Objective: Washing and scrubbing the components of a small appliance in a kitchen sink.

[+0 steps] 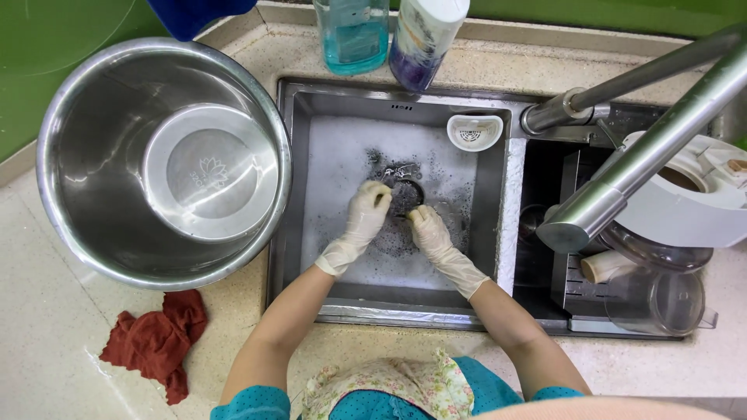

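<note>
Head view: both gloved hands down in the foamy sink [486,148], at the dark drain [405,194]. Left hand [366,214] bent over the drain's left edge, fingers curled, grip not readable. Right hand [429,232] touching its lower right edge, grip likewise unclear. Large steel bowl [93,155] and red cloth [156,342] on the surface at left.

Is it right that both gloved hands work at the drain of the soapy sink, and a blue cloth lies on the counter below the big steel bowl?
Not quite: the cloth is red, not blue. The head view shows it crumpled on the counter below the big steel bowl. The rest holds: the left hand and right hand, both gloved, work at the drain of the soapy sink.
</note>
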